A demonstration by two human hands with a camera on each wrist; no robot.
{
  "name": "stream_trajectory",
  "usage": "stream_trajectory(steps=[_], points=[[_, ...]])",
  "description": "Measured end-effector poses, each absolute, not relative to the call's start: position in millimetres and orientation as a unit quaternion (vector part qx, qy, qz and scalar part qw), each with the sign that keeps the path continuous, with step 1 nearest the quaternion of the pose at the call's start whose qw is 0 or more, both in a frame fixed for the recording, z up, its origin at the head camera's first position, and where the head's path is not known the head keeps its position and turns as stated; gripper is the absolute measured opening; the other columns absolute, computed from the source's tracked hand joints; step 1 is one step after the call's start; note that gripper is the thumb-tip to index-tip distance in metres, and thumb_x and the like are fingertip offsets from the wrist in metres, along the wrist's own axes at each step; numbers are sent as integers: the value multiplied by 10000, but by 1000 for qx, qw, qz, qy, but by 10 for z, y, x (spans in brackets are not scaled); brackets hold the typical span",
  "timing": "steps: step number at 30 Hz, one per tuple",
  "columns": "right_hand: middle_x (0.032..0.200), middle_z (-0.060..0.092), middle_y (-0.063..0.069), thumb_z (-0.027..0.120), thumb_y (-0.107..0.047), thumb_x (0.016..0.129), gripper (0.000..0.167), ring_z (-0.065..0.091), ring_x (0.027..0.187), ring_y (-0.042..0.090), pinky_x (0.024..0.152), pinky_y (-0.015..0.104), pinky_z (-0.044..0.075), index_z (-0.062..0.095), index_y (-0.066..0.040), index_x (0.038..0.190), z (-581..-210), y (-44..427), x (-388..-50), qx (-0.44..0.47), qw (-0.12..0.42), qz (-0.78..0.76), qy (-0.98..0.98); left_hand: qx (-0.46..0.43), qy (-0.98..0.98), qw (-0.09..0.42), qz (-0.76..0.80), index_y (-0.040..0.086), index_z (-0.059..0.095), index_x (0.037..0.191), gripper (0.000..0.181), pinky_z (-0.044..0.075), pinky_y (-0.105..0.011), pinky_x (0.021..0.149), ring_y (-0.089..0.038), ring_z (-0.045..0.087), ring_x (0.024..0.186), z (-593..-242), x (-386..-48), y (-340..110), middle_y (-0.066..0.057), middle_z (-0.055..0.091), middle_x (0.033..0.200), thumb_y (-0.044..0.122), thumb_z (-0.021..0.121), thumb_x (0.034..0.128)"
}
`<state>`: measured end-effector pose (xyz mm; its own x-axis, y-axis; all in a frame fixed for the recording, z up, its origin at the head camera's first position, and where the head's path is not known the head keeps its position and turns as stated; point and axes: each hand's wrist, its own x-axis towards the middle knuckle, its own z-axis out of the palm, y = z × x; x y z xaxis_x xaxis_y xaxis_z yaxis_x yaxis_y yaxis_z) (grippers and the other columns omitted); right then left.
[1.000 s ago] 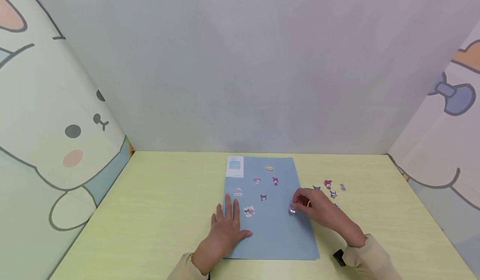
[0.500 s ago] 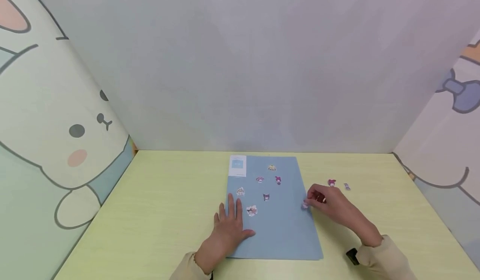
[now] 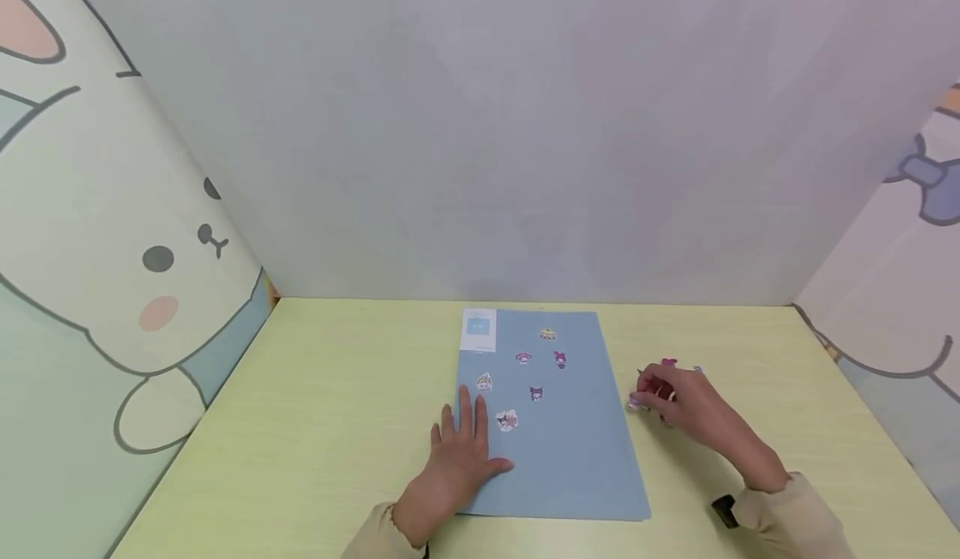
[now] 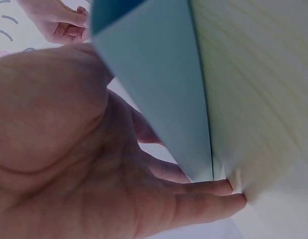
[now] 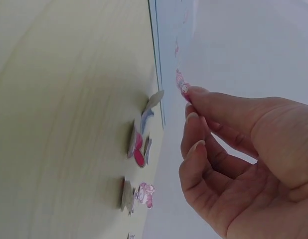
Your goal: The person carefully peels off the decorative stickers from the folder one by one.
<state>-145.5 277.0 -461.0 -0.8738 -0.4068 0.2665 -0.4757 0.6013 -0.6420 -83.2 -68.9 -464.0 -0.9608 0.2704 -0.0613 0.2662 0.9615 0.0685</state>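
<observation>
Sticker point(image 5: 183, 85) and right hand point(image 3: 686, 401) are meeting in a pinch: the thumb and a fingertip are gripping the small pinkish piece by one end, while the other fingers are curling in below. It is hanging over the counter point(image 3: 337, 392), just beside the right edge of the blue sheet point(image 3: 577, 451). Close to that hand, loose stickers point(image 5: 139, 149) are lying on the counter, some bright pink, one pale blue, a few tilting up and showing greyish backs; from above, the hand is partly hiding them. Across the sheet, the left hand point(image 3: 459, 463) is lying over its left edge with fingers straight and spread and the thumb pointing inward on the blue; at its own wrist view, two fingertips are touching the counter. Farther up the sheet, six stickers are lying apart from one another, a yellow one point(image 3: 548, 335) near the far edge and a larger whitish one point(image 3: 507, 420) nearest the left hand. A white label point(image 3: 478, 344) is filling the far left corner. Cream sleeves point(image 3: 795, 517) are covering both forearms. Beyond the counter a grey wall point(image 3: 480, 126) is rising, with cartoon panels point(image 3: 90, 209) flanking it on either side.
</observation>
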Motion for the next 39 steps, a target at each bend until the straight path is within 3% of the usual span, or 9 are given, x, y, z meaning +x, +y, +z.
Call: stream_trajectory(steps=[6, 22, 39], points=[[797, 650, -81, 798, -11, 865, 181, 556, 648, 20, 559, 231, 459, 671, -136, 892, -4636, 2858, -1464, 257, 84, 351, -897, 131, 991, 30, 8, -28, 447, 1494, 943, 488, -600, 965, -506, 504, 1281, -4657, -838, -676, -291, 351, 1547, 625, 710, 866], [751, 640, -84, 762, -85, 927, 106, 573, 656, 78, 561, 236, 437, 690, -153, 891, -4610, 3154, -1445, 173, 27, 326, -929, 129, 991, 33, 5, -27, 439, 1497, 946, 484, -603, 971, -509, 492, 1290, -4646, -833, -667, -288, 341, 1552, 626, 709, 868], [812, 654, -95, 778, -49, 895, 131, 559, 708, 8, 617, 248, 487, 708, -158, 881, -4657, 3439, -1446, 172, 41, 271, -946, 136, 990, 21, 7, -36, 445, 1488, 949, 497, -604, 951, -515, 507, 1267, -4682, -834, -677, -298, 362, 1538, 625, 713, 863]])
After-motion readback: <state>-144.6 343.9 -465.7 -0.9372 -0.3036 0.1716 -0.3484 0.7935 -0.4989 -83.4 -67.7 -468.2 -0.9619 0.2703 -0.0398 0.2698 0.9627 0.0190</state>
